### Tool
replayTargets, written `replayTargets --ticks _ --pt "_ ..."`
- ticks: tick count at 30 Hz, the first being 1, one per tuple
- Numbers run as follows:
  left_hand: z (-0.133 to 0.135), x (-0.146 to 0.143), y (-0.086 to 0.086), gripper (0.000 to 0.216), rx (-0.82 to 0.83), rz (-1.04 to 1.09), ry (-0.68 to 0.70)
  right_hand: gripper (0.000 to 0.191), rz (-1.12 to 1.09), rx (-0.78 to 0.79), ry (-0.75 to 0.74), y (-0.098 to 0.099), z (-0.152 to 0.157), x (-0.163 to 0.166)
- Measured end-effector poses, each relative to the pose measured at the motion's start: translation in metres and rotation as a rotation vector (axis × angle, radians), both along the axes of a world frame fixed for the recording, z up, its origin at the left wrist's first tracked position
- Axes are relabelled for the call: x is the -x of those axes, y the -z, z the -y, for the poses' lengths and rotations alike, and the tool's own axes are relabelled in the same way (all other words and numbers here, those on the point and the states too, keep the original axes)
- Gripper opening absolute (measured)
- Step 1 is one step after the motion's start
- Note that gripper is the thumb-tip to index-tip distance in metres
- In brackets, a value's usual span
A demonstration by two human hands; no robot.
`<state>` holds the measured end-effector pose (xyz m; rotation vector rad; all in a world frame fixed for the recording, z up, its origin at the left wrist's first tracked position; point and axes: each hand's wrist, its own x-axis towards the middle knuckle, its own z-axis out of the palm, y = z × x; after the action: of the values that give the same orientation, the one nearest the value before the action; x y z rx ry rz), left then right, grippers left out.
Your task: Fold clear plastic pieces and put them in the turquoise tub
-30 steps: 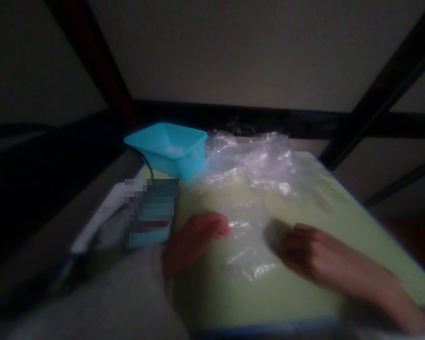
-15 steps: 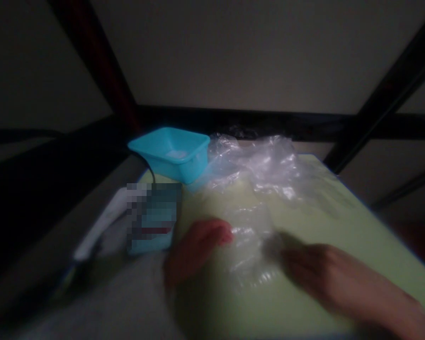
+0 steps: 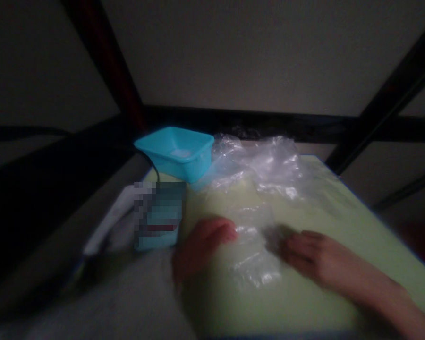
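Note:
A small clear plastic bag [image 3: 257, 250] lies crinkled on the yellow-green tabletop between my two hands. My left hand [image 3: 207, 243] is at its left edge, thumb and fingers pinched together on the film. To the right of the bag is my right hand [image 3: 308, 252], somewhat blurred; its fingers point left, loosely bent and slightly apart, close to the bag's right edge, with nothing visible in them. Dark shadow hides whether its fingertips touch the film.
A turquoise plastic basin [image 3: 201, 163] with something whitish inside stands at the back left. Beside it lies a heap of clear plastic bags [image 3: 276, 163]. A partly pixelated bluish object [image 3: 159, 241] sits left of my left hand, with a dark cable running behind it. Dark metal bars frame the table.
The whole view has shifted slightly, moving the table contents a little to the right. My right hand has turned a little, its fingers now clearer beside the bag. My left hand keeps its place.

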<state>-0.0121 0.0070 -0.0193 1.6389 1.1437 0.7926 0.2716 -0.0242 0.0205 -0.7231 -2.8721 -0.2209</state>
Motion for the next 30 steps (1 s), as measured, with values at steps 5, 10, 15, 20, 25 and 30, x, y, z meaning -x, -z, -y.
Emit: replayTargets --ticks 5,10,15,20,25,30 --pt "0.000 -0.002 -0.001 0.028 -0.009 0.014 -0.012 0.023 0.004 -0.026 -0.010 0.004 -0.008 -0.002" --pt "-0.001 -0.004 -0.005 0.028 -0.020 0.024 0.013 0.026 -0.012 0.034 -0.005 0.007 -0.011 -0.002" --pt "-0.001 -0.002 -0.009 0.030 -0.046 -0.046 0.008 0.029 -0.062 0.163 0.050 0.006 -0.013 -0.004" --pt "-0.002 0.002 -0.016 0.030 -0.127 -0.155 -0.038 0.032 -0.139 0.273 0.093 -0.002 -0.015 -0.005" --pt "-0.003 0.004 -0.020 0.030 -0.198 -0.215 -0.046 0.029 -0.182 0.335 0.134 -0.005 -0.016 -0.006" --pt "-0.004 0.003 -0.021 0.027 -0.178 -0.235 -0.086 0.026 -0.207 0.445 0.172 -0.007 -0.021 -0.006"
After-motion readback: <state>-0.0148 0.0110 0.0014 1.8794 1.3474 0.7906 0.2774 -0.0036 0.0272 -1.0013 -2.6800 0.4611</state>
